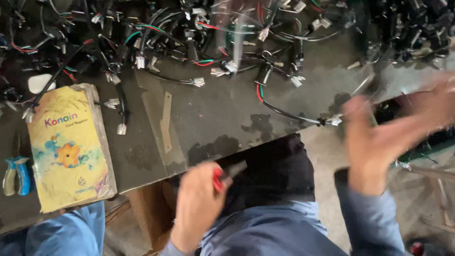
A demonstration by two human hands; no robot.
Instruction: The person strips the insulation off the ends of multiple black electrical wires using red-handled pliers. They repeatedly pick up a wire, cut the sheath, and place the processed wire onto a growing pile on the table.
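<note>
Dark counter (213,114) fills my view, stained and worn. At twelve o'clock sprawls a tangle of wire harnesses (199,42) with white plugs. At nine o'clock lies a yellow book (68,147), blue-handled pliers (16,175) just beside it. My right hand (388,137), at three o'clock, blurs, fingers spread wide, holding nothing I can make out. My left hand (196,204), at six, has fingers wrapped around a red-handled tool (225,175) below the counter edge.
</note>
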